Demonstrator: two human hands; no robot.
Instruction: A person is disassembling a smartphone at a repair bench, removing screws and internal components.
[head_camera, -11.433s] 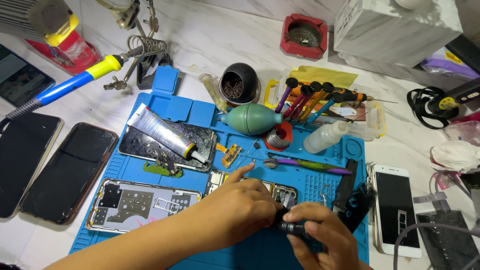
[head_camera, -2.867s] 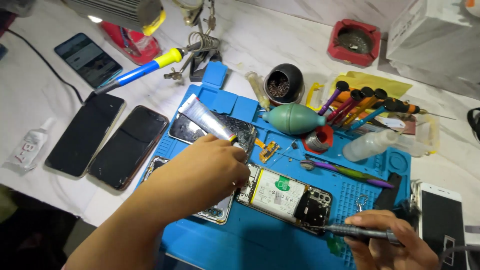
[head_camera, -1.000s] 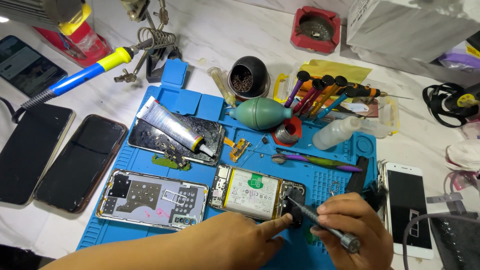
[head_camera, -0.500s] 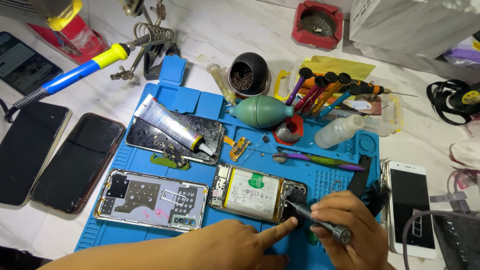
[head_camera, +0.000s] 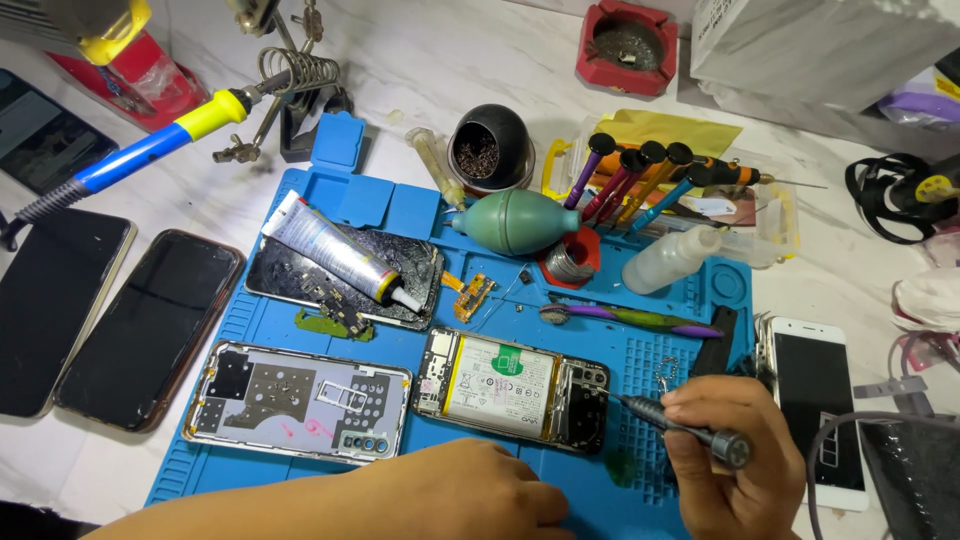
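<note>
Opened phone (head_camera: 510, 388): lower centre on my blue mat (head_camera: 300, 330), back off, white battery and circuit boards bare.
Right hand (head_camera: 735, 460): fist closed around a dark screwdriver (head_camera: 680, 425), tip at the phone's right end.
Left hand (head_camera: 470, 498): flat on the mat; half a second ago its finger pointed at the phone.
Nearby: removed back frame (head_camera: 300, 400) left, green air blower (head_camera: 520, 220) above.

Right hand (head_camera: 735, 465) gripping screwdriver (head_camera: 680, 428) — tip at opened phone (head_camera: 512, 388) — blue mat (head_camera: 640, 345).

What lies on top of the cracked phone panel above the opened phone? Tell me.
A white glue tube lies diagonally across the cracked panel. Small dark parts sit at its lower edge; the glass beneath the tube is hidden.
</note>
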